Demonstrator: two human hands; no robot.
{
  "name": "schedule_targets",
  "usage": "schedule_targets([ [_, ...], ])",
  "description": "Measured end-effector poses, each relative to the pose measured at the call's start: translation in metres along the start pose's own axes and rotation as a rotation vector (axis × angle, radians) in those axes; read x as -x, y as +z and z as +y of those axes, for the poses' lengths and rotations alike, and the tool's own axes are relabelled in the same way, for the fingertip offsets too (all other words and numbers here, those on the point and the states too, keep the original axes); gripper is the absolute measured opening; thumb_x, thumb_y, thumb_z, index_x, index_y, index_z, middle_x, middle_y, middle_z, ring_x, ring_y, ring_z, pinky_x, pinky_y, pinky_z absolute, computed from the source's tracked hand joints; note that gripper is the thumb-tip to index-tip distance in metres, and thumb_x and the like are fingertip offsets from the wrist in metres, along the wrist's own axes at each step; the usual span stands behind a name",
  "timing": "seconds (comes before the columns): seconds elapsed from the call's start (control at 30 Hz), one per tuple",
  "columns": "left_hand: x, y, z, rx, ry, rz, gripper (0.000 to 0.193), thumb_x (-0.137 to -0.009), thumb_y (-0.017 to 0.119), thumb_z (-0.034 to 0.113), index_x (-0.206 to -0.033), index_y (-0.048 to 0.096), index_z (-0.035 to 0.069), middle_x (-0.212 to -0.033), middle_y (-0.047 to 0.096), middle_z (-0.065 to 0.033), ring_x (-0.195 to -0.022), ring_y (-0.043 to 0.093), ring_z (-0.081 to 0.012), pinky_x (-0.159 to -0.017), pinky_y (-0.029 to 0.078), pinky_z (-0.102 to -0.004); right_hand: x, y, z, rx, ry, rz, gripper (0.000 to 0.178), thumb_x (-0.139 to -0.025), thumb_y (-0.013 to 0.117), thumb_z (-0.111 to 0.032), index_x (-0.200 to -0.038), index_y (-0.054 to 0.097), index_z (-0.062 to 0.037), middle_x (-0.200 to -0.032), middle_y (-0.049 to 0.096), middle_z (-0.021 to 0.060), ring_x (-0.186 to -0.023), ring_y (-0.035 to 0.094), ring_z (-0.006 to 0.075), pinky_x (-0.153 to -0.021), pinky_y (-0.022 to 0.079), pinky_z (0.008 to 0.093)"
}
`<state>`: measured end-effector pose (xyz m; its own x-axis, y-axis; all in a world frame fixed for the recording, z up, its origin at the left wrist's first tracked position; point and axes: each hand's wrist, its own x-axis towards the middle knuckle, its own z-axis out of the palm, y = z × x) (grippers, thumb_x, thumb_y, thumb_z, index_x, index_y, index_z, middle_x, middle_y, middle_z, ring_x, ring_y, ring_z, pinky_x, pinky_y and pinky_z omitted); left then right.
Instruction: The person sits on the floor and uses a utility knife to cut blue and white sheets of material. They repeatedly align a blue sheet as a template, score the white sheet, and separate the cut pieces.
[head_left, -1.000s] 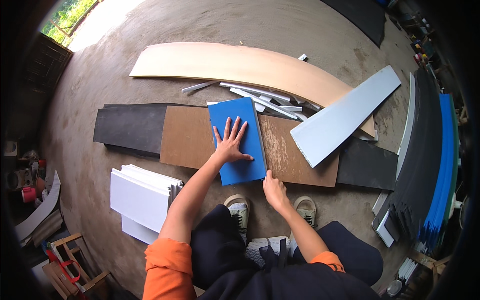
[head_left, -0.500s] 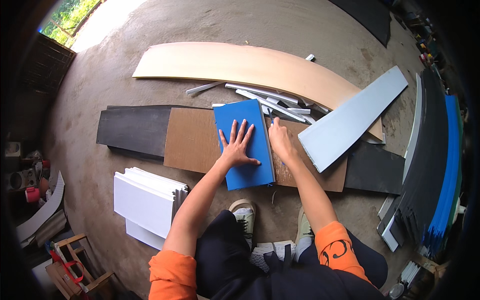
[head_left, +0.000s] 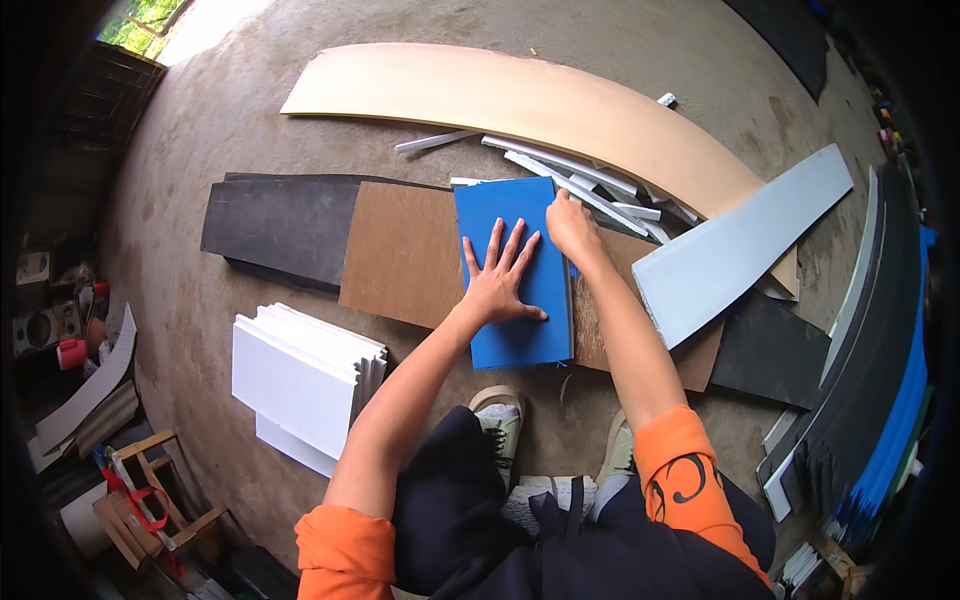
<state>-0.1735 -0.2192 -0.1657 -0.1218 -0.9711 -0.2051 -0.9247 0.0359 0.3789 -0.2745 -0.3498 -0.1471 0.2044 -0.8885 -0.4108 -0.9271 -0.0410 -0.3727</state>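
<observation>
A blue rectangular sheet [head_left: 525,345] lies across a brown board [head_left: 405,250]. My left hand [head_left: 497,285] presses flat on the sheet with its fingers spread. My right hand [head_left: 574,225] is closed at the sheet's upper right edge, around a slim knife. The hand hides most of this knife; a bit of blue shows below the fist. Beneath the brown board lies a long black slab [head_left: 285,225]. A pale grey-blue sheet [head_left: 740,245] lies slanted over the right end of the brown board.
White offcut strips [head_left: 585,185] lie beyond the blue sheet, beside a long curved beige sheet [head_left: 480,90]. A stack of white sheets [head_left: 290,365] rests at the left. Black and blue sheets [head_left: 890,380] lie along the right. A wooden frame [head_left: 165,490] stands at lower left.
My right hand has moved away from me along the blue sheet's right edge, up to its far corner. My left hand stays spread on the sheet. The view has shifted a little.
</observation>
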Motion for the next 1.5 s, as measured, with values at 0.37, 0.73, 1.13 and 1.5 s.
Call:
schedule_targets([
  [0.37, 0.002, 0.003, -0.006, -0.056, -0.011, 0.013, 0.125, -0.043, 0.067, 0.069, -0.141, 0.006, 0.022, -0.147, -0.003, -0.0075, -0.133, -0.014, -0.0315, -0.091, -0.01, -0.0689, 0.249, 0.059, 0.089, -0.025, 0.059, -0.168, 0.018, -0.09, 0.038, -0.019, -0.097, 0.037, -0.0016, -0.071, 0.058, 0.0283, -0.072, 0.057, 0.046, -0.063, 0.046, 0.0541],
  [0.73, 0.002, 0.008, -0.011, -0.008, 0.026, 0.04, 0.123, -0.043, 0.067, 0.07, -0.141, 0.01, 0.02, -0.147, 0.0, -0.0084, -0.133, -0.012, -0.032, -0.091, -0.011, -0.0676, 0.191, 0.038, 0.096, -0.292, 0.049, 0.157, 0.025, -0.088, 0.046, -0.023, -0.095, 0.043, 0.0016, -0.068, 0.056, 0.0267, -0.069, 0.056, 0.0431, -0.06, 0.044, 0.0499],
  [1.13, -0.002, 0.004, -0.019, 0.354, 0.003, 0.136, 0.097, -0.063, 0.058, 0.066, -0.136, 0.023, 0.012, -0.145, 0.013, -0.0063, -0.134, -0.005, -0.0269, -0.095, -0.015, -0.0611, 0.084, 0.052, 0.066, -0.716, 0.204, 0.193, 0.028, -0.073, 0.064, -0.007, -0.091, 0.044, 0.0003, -0.082, 0.061, 0.0132, -0.077, 0.061, 0.0244, -0.07, 0.046, 0.0351],
  [1.5, -0.024, -0.01, 0.035, 0.469, -0.361, 0.401, 0.079, -0.061, 0.073, 0.031, -0.124, 0.03, 0.008, -0.129, 0.022, -0.013, -0.129, 0.01, -0.033, -0.099, 0.005, -0.0607, 0.095, 0.036, 0.055, -1.002, 0.036, 0.25, 0.031, -0.073, 0.063, -0.002, -0.095, 0.04, -0.0009, -0.077, 0.059, 0.0095, -0.068, 0.058, 0.0159, -0.062, 0.046, 0.0285],
])
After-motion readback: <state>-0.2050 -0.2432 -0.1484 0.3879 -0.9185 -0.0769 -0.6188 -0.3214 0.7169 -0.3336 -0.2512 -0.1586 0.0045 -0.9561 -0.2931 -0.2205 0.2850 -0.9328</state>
